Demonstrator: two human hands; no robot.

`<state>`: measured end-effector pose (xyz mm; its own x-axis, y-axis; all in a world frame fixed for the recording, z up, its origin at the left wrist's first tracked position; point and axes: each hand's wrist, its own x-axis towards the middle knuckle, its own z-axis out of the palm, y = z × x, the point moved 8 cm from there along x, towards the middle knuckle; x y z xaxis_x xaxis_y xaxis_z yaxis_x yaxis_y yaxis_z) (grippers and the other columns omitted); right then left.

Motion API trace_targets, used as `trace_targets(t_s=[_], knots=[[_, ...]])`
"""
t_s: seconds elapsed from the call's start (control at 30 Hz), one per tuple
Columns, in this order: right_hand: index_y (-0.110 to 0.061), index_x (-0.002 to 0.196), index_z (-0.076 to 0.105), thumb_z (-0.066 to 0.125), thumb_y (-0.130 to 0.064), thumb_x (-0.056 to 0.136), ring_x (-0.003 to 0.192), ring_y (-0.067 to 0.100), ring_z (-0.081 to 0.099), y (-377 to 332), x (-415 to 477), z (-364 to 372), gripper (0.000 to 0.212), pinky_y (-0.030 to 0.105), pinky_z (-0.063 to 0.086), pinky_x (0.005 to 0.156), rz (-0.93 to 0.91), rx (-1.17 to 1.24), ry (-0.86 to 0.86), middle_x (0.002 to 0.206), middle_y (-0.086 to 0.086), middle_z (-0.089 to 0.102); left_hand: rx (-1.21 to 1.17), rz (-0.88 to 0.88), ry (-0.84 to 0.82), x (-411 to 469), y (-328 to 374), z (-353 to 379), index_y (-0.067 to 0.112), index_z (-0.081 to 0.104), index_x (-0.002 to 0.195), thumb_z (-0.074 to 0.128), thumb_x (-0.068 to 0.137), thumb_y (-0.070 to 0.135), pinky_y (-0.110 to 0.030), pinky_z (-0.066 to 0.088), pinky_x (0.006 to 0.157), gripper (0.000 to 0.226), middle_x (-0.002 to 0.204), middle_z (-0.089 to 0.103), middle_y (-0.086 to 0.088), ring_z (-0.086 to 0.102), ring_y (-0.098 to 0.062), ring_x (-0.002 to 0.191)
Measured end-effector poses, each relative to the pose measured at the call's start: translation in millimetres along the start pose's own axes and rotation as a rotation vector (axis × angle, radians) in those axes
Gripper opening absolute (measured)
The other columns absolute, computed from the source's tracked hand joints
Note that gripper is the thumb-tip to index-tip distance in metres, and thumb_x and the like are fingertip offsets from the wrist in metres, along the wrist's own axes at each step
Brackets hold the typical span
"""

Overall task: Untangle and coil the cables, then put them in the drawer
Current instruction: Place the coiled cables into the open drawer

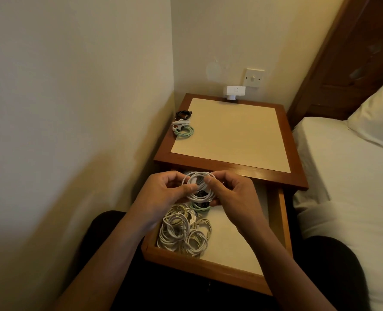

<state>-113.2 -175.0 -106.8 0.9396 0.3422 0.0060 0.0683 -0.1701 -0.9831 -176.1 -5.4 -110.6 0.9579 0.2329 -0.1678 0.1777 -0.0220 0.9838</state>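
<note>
Drawer (208,267) is already holding many coils (183,232). Fingers (187,187) of left hand (161,194) and right hand (235,196) are gripping a white cable (198,175) above it; three bundles (182,124) are waiting on the tabletop (230,131).

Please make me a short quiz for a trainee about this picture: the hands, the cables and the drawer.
1. True or false: the brown wooden drawer is pulled open.
2. What do the left hand and the right hand hold between them, above the drawer? A) a white coiled cable B) a red flat cable C) a yellow rope
3. Fill in: on the cream table top, next to the black coil and the small white coil, lies a coil of colour ____.

Key: 1 true; 2 A; 3 mint green, the mint green coil.
</note>
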Motion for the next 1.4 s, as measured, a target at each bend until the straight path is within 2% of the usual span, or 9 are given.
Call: trace_targets(t_s=[0.07, 0.2, 0.4, 0.63, 0.87, 1.0, 1.17, 1.27, 1.4], knots=[[-0.023, 0.102, 0.075, 0.069, -0.030, 0.097, 0.076, 0.016, 0.074, 1.5, -1.7, 4.0, 0.010, 0.028, 0.061, 0.062, 0.002, -0.002, -0.008, 0.086, -0.002, 0.077, 0.137, 0.076, 0.115, -0.5, 3.3, -3.4, 0.023, 0.070, 0.112, 0.079, 0.088, 0.019, -0.041, 0.063, 0.080, 0.027, 0.095, 0.077, -0.001, 0.076, -0.017, 0.089], [-0.022, 0.102, 0.075, 0.070, -0.030, 0.097, 0.077, 0.018, 0.076, 3.1, -3.9, 9.4, 0.010, 0.036, 0.065, 0.066, 0.014, 0.015, 0.035, 0.086, 0.000, 0.077, 0.489, 0.277, 0.298, -8.3, 21.7, 0.4, 0.027, 0.061, 0.109, 0.080, 0.088, 0.023, -0.012, 0.054, 0.062, 0.028, 0.088, 0.070, 0.011, 0.067, 0.005, 0.081], [-0.025, 0.101, 0.074, 0.071, -0.030, 0.096, 0.076, 0.013, 0.074, 1.3, -5.5, 10.1, 0.008, 0.034, 0.064, 0.064, -0.031, -0.106, 0.075, 0.086, -0.004, 0.075, 0.798, 0.368, 0.356, -10.9, 36.0, 9.4, 0.023, 0.054, 0.109, 0.079, 0.086, 0.020, 0.004, 0.039, 0.071, 0.034, 0.107, 0.050, 0.011, 0.050, -0.002, 0.075], [-0.022, 0.104, 0.072, 0.071, -0.026, 0.097, 0.071, 0.011, 0.075, 8.5, -4.9, 10.7, 0.009, 0.035, 0.065, 0.067, 0.034, -0.084, 0.087, 0.087, -0.004, 0.075, 0.959, 0.484, 0.345, -13.7, 40.4, 20.2, 0.020, 0.064, 0.105, 0.074, 0.090, 0.016, -0.005, 0.032, 0.051, 0.018, 0.095, 0.058, 0.009, 0.049, -0.002, 0.069], [-0.006, 0.103, 0.074, 0.071, -0.015, 0.096, 0.082, 0.025, 0.077, 19.4, -4.4, 12.6, 0.012, 0.037, 0.065, 0.072, 0.212, 0.284, -0.004, 0.091, 0.014, 0.077, 0.893, 0.660, 0.237, -16.6, 29.9, 20.3, 0.022, 0.065, 0.113, 0.062, 0.098, 0.020, -0.019, 0.051, 0.061, 0.015, 0.089, 0.066, 0.007, 0.063, -0.008, 0.073], [-0.007, 0.100, 0.076, 0.069, -0.014, 0.097, 0.074, 0.018, 0.072, 20.0, -6.1, 13.5, 0.011, 0.029, 0.061, 0.066, 0.217, 0.288, -0.019, 0.090, 0.014, 0.076, 0.864, 0.710, 0.261, -18.4, 32.1, 21.9, 0.017, 0.069, 0.114, 0.067, 0.095, 0.014, -0.009, 0.050, 0.069, 0.020, 0.099, 0.068, 0.005, 0.064, -0.005, 0.083], [-0.016, 0.100, 0.078, 0.069, -0.022, 0.098, 0.079, 0.022, 0.076, 18.5, -4.2, 8.9, 0.011, 0.031, 0.063, 0.065, 0.164, 0.209, 0.026, 0.088, 0.008, 0.077, 0.364, 0.328, 0.244, -4.7, 19.2, 5.1, 0.030, 0.073, 0.106, 0.077, 0.091, 0.021, -0.017, 0.056, 0.066, 0.017, 0.090, 0.073, 0.014, 0.069, -0.005, 0.084], [-0.019, 0.100, 0.078, 0.070, -0.028, 0.098, 0.074, 0.019, 0.076, 18.7, -3.3, 3.2, 0.013, 0.030, 0.062, 0.062, 0.138, 0.105, 0.062, 0.083, 0.004, 0.077, 0.323, 0.221, 0.110, 0.2, 13.9, 8.3, 0.030, 0.074, 0.107, 0.078, 0.090, 0.020, -0.017, 0.056, 0.070, 0.021, 0.095, 0.076, 0.014, 0.072, -0.003, 0.088], [-0.020, 0.098, 0.079, 0.070, -0.034, 0.097, 0.068, 0.018, 0.075, 19.9, -5.0, 1.3, 0.017, 0.035, 0.064, 0.061, 0.137, 0.036, 0.071, 0.081, 0.002, 0.075, 0.185, 0.097, -0.080, 5.5, 7.5, 8.3, 0.022, 0.072, 0.111, 0.082, 0.085, 0.014, -0.038, 0.060, 0.085, 0.029, 0.098, 0.078, -0.002, 0.075, -0.018, 0.093]])
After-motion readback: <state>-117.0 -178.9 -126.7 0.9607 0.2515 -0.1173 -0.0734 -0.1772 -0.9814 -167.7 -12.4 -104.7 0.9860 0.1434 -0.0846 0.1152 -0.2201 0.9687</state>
